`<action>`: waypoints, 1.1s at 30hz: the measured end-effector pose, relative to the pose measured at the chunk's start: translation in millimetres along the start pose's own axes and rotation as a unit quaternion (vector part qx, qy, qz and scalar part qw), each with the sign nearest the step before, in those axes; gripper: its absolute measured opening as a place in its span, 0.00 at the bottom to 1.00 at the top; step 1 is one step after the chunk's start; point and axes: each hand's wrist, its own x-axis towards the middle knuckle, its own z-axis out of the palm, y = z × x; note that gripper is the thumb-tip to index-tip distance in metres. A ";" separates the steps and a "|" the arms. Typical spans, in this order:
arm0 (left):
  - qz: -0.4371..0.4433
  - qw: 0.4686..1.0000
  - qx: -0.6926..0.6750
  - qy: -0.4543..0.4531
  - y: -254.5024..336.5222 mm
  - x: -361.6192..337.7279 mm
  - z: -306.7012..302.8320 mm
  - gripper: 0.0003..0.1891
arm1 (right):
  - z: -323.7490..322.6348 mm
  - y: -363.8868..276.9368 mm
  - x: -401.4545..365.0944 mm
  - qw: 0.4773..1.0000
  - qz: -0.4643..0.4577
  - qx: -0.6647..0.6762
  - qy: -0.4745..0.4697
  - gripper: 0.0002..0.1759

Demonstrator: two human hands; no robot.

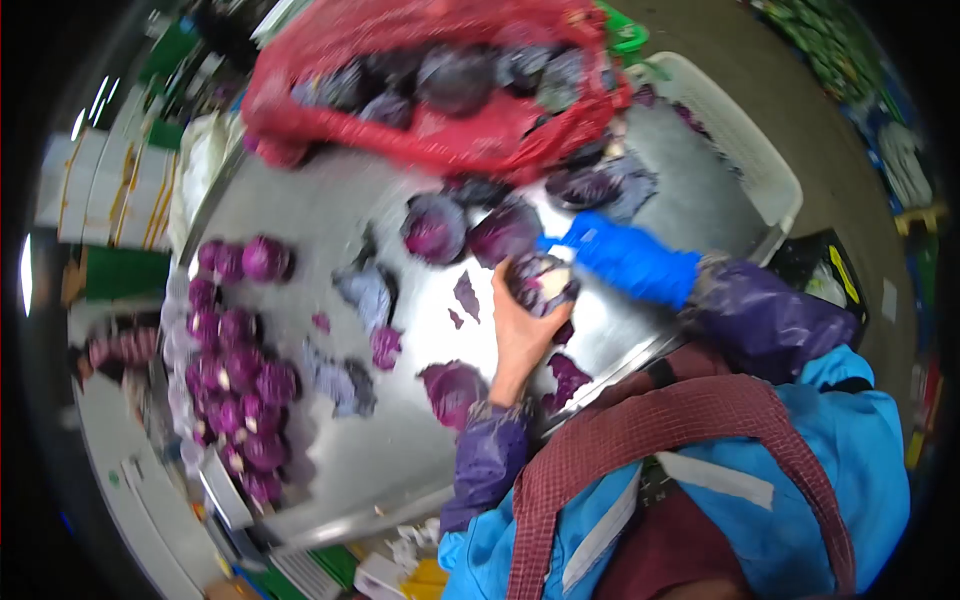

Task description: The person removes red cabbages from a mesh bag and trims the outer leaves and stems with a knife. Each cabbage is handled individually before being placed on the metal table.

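Note:
My bare left hand (525, 335) is wrapped round a red cabbage (541, 283), its pale cut stem end facing up near the table's front edge. My right hand (625, 258), in a blue glove, is close beside that cabbage with its fingers curled in. What the glove holds, if anything, is blurred and I cannot make it out. Just beyond both hands, a cupped purple leaf (505, 232) lies beside another purple cabbage piece (434, 229). Loose outer leaves, among them a purple leaf (453, 393) left of my left wrist, are scattered over the metal table (400, 300).
A red mesh sack (420, 145) of untrimmed cabbages lies open across the far side. Trimmed cabbages (240, 360) are piled at the left edge beside a small metal-topped device (225, 490). A white plastic crate (765, 165) stands at the right; stacked white boxes (110, 190) stand far left.

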 end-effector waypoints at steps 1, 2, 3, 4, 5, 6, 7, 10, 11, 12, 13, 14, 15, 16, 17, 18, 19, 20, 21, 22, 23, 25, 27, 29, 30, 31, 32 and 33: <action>0.014 0.999 0.034 -0.004 1.2 1.2 0.8 0.44 | 15.8 -14.1 -0.2 0.992 -0.019 0.127 -0.022 0.20; 0.032 0.999 0.035 -0.024 3.2 2.9 0.2 0.43 | 18.3 -5.7 -1.2 0.999 0.010 -0.016 -0.040 0.21; 0.038 0.996 0.062 -0.055 -5.9 3.3 0.3 0.45 | 23.7 4.1 2.9 0.994 -0.049 -0.097 -0.032 0.25; 0.071 0.990 0.105 -0.058 -10.9 6.8 -3.0 0.44 | 21.7 11.6 9.5 0.990 -0.039 -0.127 -0.049 0.31; 0.036 0.994 0.057 -0.082 -2.7 7.4 -6.2 0.43 | 23.8 15.7 14.0 0.970 -0.045 -0.235 -0.048 0.35; 0.077 0.991 0.094 -0.056 -16.0 10.4 -8.4 0.42 | 28.6 20.0 20.5 0.944 -0.121 -0.303 0.044 0.29; 0.058 0.990 0.112 -0.061 -25.9 15.2 -9.8 0.42 | 31.5 35.3 34.7 0.923 -0.159 -0.339 0.084 0.22; 0.044 0.982 0.170 -0.072 -35.3 26.5 -13.2 0.41 | 31.8 47.6 62.1 0.922 -0.074 -0.379 0.023 0.13; 0.069 0.976 0.194 -0.073 -39.2 31.5 -13.7 0.41 | 26.7 45.5 63.3 0.932 -0.091 -0.347 0.054 0.12; 0.044 0.971 0.213 -0.096 -37.2 33.4 -16.4 0.41 | 25.6 44.2 63.8 0.939 -0.110 -0.316 0.082 0.10; 0.021 0.940 0.314 -0.134 6.4 25.6 -14.4 0.38 | 24.8 46.7 67.1 0.945 -0.115 -0.288 0.101 0.10; 0.000 0.895 0.414 -0.165 51.8 14.6 -15.0 0.36 | 25.7 50.3 70.4 0.950 -0.123 -0.259 0.120 0.09; 0.036 0.901 0.397 -0.171 62.2 10.8 -15.8 0.36 | 29.5 52.1 69.2 0.949 -0.128 -0.252 0.143 0.08; 0.069 0.906 0.378 -0.178 63.1 10.9 -17.4 0.37 | 32.9 54.9 67.7 0.937 -0.155 -0.258 0.178 0.08; 0.284 0.816 0.475 -0.165 49.3 24.0 -28.7 0.38 | 37.9 57.0 67.1 0.932 -0.140 -0.274 0.192 0.08; 0.064 0.909 0.342 -0.228 45.2 24.9 -28.6 0.39 | 38.2 54.6 63.1 0.927 -0.123 -0.290 0.204 0.08; 0.017 0.908 0.334 -0.251 40.4 32.8 -32.5 0.39 | 37.9 52.6 60.6 0.925 -0.110 -0.297 0.212 0.08; -0.033 0.905 0.325 -0.273 34.4 40.0 -35.3 0.38 | 38.0 50.4 57.5 0.924 -0.099 -0.299 0.217 0.08; 0.114 0.924 0.247 -0.270 31.5 34.4 -27.1 0.37 | 36.6 46.0 48.3 0.924 -0.091 -0.299 0.223 0.08; 0.094 0.948 0.172 -0.252 40.6 25.4 -16.2 0.36 | 33.6 43.0 41.0 0.923 -0.086 -0.297 0.227 0.08; 0.087 0.961 0.126 -0.230 29.8 28.8 -8.5 0.37 | 31.1 38.5 33.3 0.922 -0.077 -0.299 0.234 0.09; 0.089 0.967 0.131 -0.198 32.5 26.1 16.4 0.39 | 25.8 34.3 20.7 0.918 -0.056 -0.304 0.247 0.09; 0.251 0.914 0.287 -0.137 8.6 35.4 36.6 0.42 | 19.2 30.9 10.9 0.912 -0.027 -0.312 0.265 0.09; 0.389 0.874 0.276 -0.089 -8.4 47.6 45.7 0.46 | 12.4 27.8 -2.2 0.903 0.008 -0.317 0.290 0.09; 0.433 0.861 0.258 -0.069 -12.5 55.2 52.0 0.47 | 11.0 29.7 -2.7 0.899 0.024 -0.318 0.301 0.10; 0.434 0.861 0.257 -0.073 -16.2 60.2 52.2 0.47 | 8.4 30.2 -3.7 0.894 0.044 -0.318 0.312 0.10; 0.447 0.853 0.260 -0.066 -19.7 64.0 51.4 0.46 | 7.1 29.1 1.0 0.891 0.061 -0.319 0.319 0.10; 0.460 0.845 0.267 -0.059 -16.0 64.2 50.2 0.45 | 10.1 31.5 6.9 0.880 0.109 -0.312 0.341 0.12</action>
